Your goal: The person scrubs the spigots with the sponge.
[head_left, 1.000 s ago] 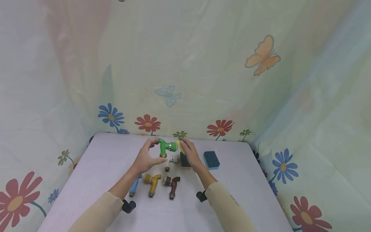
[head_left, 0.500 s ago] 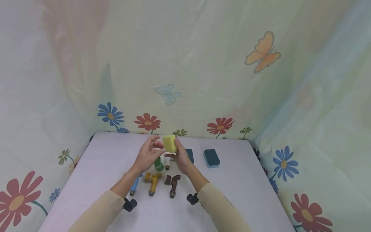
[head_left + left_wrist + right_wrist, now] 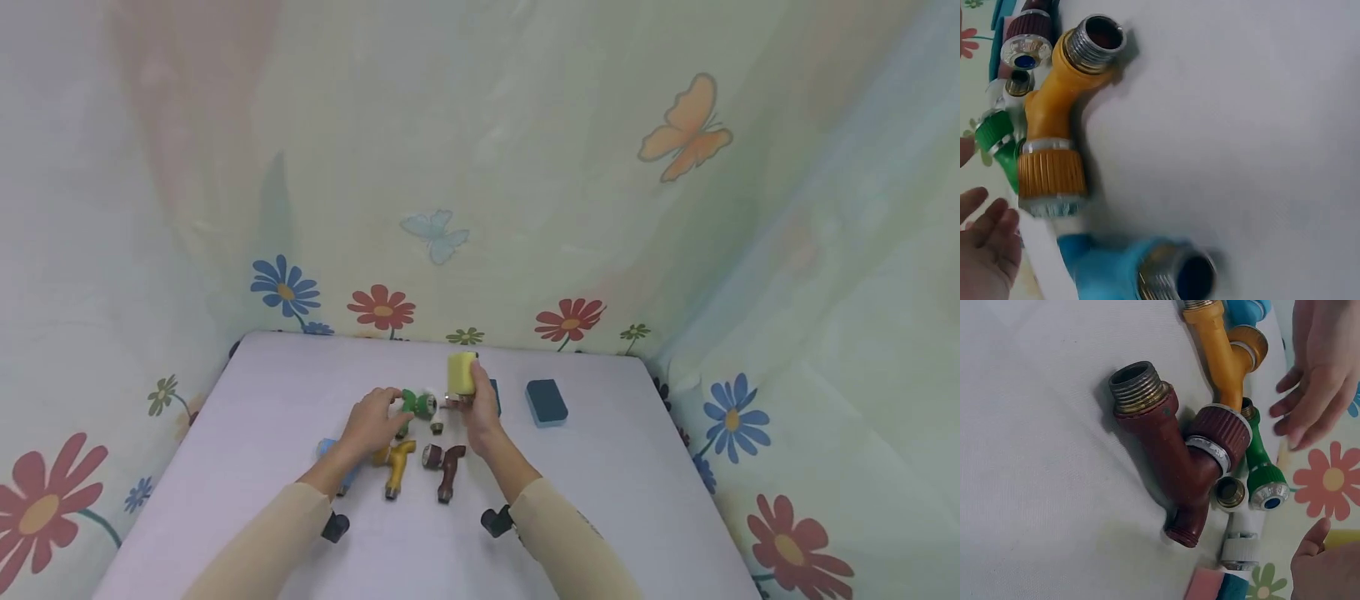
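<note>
My right hand (image 3: pixel 483 410) holds a yellow sponge (image 3: pixel 461 373) above the table; its dark backing shows only at the top edge. Just below it lies a white tap (image 3: pixel 437 427), partly hidden by that hand. Beside my left hand (image 3: pixel 371 423), on its right, a green tap (image 3: pixel 418 405) lies on the table. The right wrist view shows the left fingers (image 3: pixel 1313 403) loosely bent, holding nothing and apart from the green tap (image 3: pixel 1262 464). Nearer are a yellow tap (image 3: pixel 395 471) and a brown tap (image 3: pixel 1175 450). A blue tap (image 3: pixel 1116 269) sits partly behind the left wrist.
A dark teal sponge (image 3: pixel 547 402) lies to the right on the white table (image 3: pixel 615 492). Another sponge with pink and teal layers (image 3: pixel 1213 584) is partly hidden behind my right hand. Behind the table hangs a flowered curtain (image 3: pixel 480 167).
The left hand has lowered the green tap to the table and let it go. My right hand first swung the yellow sponge left, then drew it slightly back right.
</note>
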`<state>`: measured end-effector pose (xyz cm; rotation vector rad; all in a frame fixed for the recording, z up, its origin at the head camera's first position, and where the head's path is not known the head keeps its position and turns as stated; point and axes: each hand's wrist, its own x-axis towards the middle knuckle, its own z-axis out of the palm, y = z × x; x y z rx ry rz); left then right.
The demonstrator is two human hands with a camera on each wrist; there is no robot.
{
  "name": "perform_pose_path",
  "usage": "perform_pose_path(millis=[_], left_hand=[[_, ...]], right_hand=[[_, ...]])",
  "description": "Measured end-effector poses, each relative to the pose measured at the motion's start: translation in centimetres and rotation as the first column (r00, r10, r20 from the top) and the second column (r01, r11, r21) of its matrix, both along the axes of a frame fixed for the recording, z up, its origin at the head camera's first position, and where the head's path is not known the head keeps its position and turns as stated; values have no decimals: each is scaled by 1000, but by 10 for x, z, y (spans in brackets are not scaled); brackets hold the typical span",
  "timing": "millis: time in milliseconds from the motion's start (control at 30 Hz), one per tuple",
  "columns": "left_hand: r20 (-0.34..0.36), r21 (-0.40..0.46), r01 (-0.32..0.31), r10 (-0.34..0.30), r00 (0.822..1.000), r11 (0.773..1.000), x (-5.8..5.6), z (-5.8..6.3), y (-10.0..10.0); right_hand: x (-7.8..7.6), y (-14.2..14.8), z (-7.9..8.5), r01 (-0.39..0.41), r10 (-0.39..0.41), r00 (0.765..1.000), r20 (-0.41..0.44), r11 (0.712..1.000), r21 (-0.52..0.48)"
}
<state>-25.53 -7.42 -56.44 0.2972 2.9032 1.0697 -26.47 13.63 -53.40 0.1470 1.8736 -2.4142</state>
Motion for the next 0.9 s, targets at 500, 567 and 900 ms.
perform_pose_path(millis=[500,567,900], left_hand=[[189,22,-76,71,979,997,-14,0,7],[183,95,-88,70,981,992,-15,2,4],[165,566,-67,-34,986,822,-9,17,10]], right_hand=[[3,8,0,-85,84,996,11,991,104],[3,9,-1,-84,83,996,20,988,128],[0,1,1,-76,74,996,44,996,52]])
